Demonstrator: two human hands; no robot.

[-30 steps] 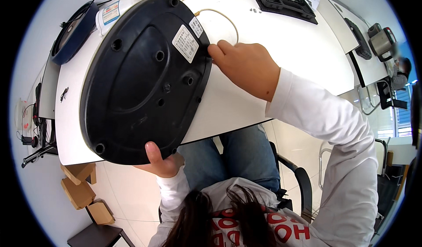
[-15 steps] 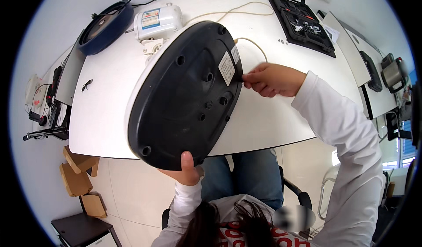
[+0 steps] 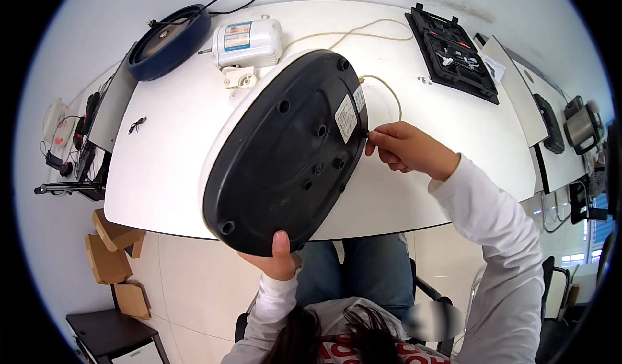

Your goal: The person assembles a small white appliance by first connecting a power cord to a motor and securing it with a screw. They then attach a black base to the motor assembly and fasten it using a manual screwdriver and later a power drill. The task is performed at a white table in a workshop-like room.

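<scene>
My left hand (image 3: pixel 277 260) grips the lower edge of an oval appliance base (image 3: pixel 272 176), its thumb lying over the black underside. The base is tilted up above the table's near side, with its white shell away from me. Several round holes and stubby posts dot the underside, and two white labels (image 3: pixel 346 119) are stuck near its right edge. At that edge, my right hand (image 3: pixel 405 149) pinches a small black piece (image 3: pixel 366 133), perhaps a rubber foot. Fingers and rim partly hide it. A beige cord (image 3: pixel 396 98) runs from behind the base.
A white motor (image 3: pixel 249 43) with a label stands behind the base, beside a white bracket (image 3: pixel 240 79). Far left lies a dark blue round part (image 3: pixel 152 59) with a black cable. An opened black tool case (image 3: pixel 453 56) sits far right, near tiny loose parts (image 3: pixel 424 79).
The view has shifted, so the table sits slightly lower in the picture. My right hand stays at the base's right edge, and a small black piece now shows at its fingertips.
</scene>
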